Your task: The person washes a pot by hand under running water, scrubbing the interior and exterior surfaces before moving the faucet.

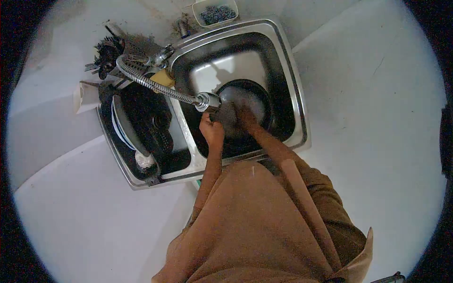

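In the right-hand basin of the steel sink [298,101] lies a dark round pan [269,101] with a greyish, wet-looking inside. My left hand [212,132] is closed at the pan's left edge, just below the spray head of the tap [207,102]. My right hand [245,118] reaches into the pan over its inner surface, its fingers smeared by motion. The flexible metal hose of the tap arches over the sink from the back left.
A dark dish rack [141,111] with plates fills the left side of the sink. Behind it stands a cutlery holder [111,54] near a yellow sponge [163,78]. A tub with a scouring pad [218,15] sits behind the basin. White counter [363,108] extends right.
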{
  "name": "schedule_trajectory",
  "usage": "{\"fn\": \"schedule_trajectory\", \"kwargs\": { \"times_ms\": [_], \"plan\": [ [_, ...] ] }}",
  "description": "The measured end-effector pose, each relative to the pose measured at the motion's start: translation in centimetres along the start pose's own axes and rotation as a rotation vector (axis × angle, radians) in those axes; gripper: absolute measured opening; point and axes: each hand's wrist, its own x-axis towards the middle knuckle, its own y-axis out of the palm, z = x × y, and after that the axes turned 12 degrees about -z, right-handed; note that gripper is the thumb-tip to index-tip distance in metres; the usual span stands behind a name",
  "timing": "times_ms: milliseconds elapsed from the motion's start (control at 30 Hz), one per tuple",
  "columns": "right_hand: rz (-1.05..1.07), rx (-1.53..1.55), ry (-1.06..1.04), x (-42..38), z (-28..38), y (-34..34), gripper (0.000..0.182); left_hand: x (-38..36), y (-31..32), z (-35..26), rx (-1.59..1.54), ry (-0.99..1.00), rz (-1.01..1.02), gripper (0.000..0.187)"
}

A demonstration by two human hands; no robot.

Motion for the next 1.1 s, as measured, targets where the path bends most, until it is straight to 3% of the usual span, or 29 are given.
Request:
{"fn": "schedule_trajectory", "kwargs": {
  "times_ms": [100,167,200,267,300,367,467,600,667,700,767,867,1000,1100],
  "plan": [
    [-0.071,0.114,-0.062,-1.0,-2.1,3.7,0.074,-0.2,-0.1,0.1,-0.069,0.023,-0.026,0.042],
    [-0.275,0.044,-0.226,-0.6,-4.2,7.1,0.064,-0.2,-0.4,-1.2,-0.049,0.025,0.0,0.042],
    [-0.275,0.044,-0.226,-0.3,-4.7,7.3,0.064,-0.2,-0.4,-1.2,-0.049,0.024,-0.001,0.042],
    [-0.044,0.094,-0.12,1.0,-5.5,7.5,0.044,-0.2,-0.3,-1.0,-0.027,-0.007,-0.007,0.038],
    [-0.044,0.093,-0.121,1.6,-5.7,7.5,0.044,-0.1,-0.2,-0.5,-0.027,-0.007,-0.008,0.038],
    [-0.278,0.108,-0.359,2.9,-6.1,7.6,0.025,0.2,-0.1,0.6,0.117,0.073,0.023,0.032],
    [-0.245,-0.138,-0.252,4.9,-5.7,6.9,0.022,0.4,-0.5,-0.1,0.163,-0.044,0.061,0.029],
    [-0.303,-0.045,-0.232,4.6,-4.9,4.4,0.038,0.3,0.1,-0.1,0.038,0.087,-0.045,0.026],
    [-0.812,-0.148,-0.493,4.7,-6.3,7.5,0.063,0.3,-0.2,-0.6,-0.056,0.09,0.011,0.024],
    [-0.811,-0.148,-0.494,3.8,-5.3,6.0,0.063,0.4,-0.1,-0.2,-0.055,0.089,0.01,0.024],
    [0.005,-0.118,-0.139,0.4,-1.8,1.5,0.082,0.4,0.1,1.0,-0.012,0.184,-0.004,0.025],
    [-0.076,0.153,-0.039,-1.5,-1.9,3.1,0.08,0.4,-0.3,0.0,0.17,0.081,0.038,0.027],
    [-0.114,0.093,-0.093,1.4,-5.1,8.5,0.07,0.4,0.2,2.3,0.015,0.078,0.025,0.026],
    [-0.232,-0.062,-0.185,4.5,-8.3,13.9,0.049,0.3,0.3,2.5,0.002,0.017,0.017,0.023]
  ]
}}
